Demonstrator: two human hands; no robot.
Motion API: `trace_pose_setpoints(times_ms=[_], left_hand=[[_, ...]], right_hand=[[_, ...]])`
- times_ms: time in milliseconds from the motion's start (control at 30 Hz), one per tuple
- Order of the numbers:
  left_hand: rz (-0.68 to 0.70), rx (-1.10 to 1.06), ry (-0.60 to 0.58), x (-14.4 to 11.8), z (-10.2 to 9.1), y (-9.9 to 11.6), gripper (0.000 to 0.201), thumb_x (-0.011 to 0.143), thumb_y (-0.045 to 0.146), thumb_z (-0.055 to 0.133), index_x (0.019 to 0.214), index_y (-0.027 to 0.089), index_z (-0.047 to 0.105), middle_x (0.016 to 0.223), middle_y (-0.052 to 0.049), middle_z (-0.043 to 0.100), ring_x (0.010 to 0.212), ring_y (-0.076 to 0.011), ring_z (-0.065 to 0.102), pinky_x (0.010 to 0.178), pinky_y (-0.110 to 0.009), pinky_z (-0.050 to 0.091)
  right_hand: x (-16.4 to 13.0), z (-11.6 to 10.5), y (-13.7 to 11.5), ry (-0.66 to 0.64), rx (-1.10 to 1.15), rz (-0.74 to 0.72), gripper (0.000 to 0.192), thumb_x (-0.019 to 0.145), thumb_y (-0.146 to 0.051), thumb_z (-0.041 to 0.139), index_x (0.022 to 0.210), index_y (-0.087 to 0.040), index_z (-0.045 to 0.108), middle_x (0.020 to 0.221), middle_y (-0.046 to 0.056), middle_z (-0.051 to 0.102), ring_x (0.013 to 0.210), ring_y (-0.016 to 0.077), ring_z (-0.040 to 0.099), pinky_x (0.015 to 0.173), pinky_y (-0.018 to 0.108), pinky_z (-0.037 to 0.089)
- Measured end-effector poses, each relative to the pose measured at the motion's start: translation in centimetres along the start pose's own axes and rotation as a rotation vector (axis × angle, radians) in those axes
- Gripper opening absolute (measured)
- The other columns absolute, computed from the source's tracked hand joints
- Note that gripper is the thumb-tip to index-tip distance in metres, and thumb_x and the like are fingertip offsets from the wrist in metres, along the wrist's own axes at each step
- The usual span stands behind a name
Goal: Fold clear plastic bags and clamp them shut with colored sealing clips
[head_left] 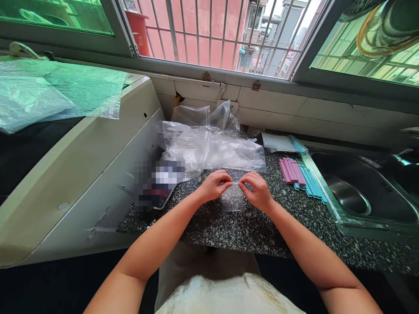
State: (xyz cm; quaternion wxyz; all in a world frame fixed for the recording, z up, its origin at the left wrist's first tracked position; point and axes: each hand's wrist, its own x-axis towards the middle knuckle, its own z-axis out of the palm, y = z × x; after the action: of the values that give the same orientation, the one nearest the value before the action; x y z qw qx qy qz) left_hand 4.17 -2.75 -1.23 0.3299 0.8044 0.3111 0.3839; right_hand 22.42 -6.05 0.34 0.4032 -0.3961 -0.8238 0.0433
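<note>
Between my two hands hangs a small clear plastic bag [233, 200], its top edge stretched level over the speckled counter. My left hand [216, 185] pinches the left end of that edge between thumb and fingers. At the other end, my right hand [256, 189] pinches it the same way. Behind the hands lies a heap of clear plastic bags [212, 150]. To the right sit pink bag sealing clips [291, 170] and blue sealing clips [312, 183], in side-by-side stacks.
A phone [165, 185], partly blurred out, lies left on the granite counter [225, 231]. Beyond the clips is a dark sink [366, 183]. A cream-coloured appliance [108, 144] bounds the left, with plastic sheets [65, 89] on top. A flat clear packet [278, 142] lies near the wall.
</note>
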Motion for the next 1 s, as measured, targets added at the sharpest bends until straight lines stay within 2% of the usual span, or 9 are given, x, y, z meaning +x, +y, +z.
trace_pose_setpoints(times_ms=[200, 467, 767, 1000], left_hand=[[-0.001, -0.021, 0.018, 0.10, 0.03, -0.01, 0.011, 0.077, 0.015, 0.055, 0.067, 0.014, 0.057, 0.064, 0.000, 0.050, 0.061, -0.0100, 0.045, 0.058, -0.022, 0.037], [-0.078, -0.089, 0.051, 0.13, -0.18, 0.28, 0.010, 0.076, 0.016, 0.055, 0.067, 0.013, 0.057, 0.065, 0.000, 0.050, 0.058, -0.0086, 0.043, 0.055, -0.022, 0.037], [-0.109, -0.088, -0.036, 0.11, -0.38, 0.74, 0.007, 0.074, 0.013, 0.053, 0.067, 0.013, 0.055, 0.064, 0.002, 0.048, 0.059, -0.0084, 0.043, 0.056, -0.021, 0.037], [-0.107, -0.106, -0.056, -0.01, -0.21, 0.83, 0.007, 0.072, 0.012, 0.052, 0.066, 0.014, 0.053, 0.063, 0.003, 0.047, 0.059, -0.0082, 0.042, 0.056, -0.022, 0.036]], right_hand=[[0.00, -0.05, 0.05, -0.001, 0.006, 0.015, 0.011, 0.081, -0.018, 0.055, 0.071, -0.021, 0.053, 0.069, 0.002, 0.061, 0.069, 0.0163, 0.053, 0.066, 0.031, 0.044], [-0.01, 0.01, 0.12, 0.009, 0.008, 0.025, 0.012, 0.081, -0.017, 0.054, 0.070, -0.021, 0.052, 0.068, 0.002, 0.059, 0.070, 0.0164, 0.052, 0.066, 0.030, 0.043], [-0.08, 0.04, 0.07, -0.012, 0.012, 0.035, 0.013, 0.082, -0.018, 0.052, 0.070, -0.021, 0.052, 0.068, 0.003, 0.059, 0.068, 0.0169, 0.051, 0.066, 0.032, 0.043], [-0.11, 0.05, 0.11, -0.029, 0.009, 0.031, 0.013, 0.082, -0.018, 0.052, 0.069, -0.021, 0.051, 0.068, 0.003, 0.059, 0.068, 0.0168, 0.051, 0.065, 0.031, 0.042]])
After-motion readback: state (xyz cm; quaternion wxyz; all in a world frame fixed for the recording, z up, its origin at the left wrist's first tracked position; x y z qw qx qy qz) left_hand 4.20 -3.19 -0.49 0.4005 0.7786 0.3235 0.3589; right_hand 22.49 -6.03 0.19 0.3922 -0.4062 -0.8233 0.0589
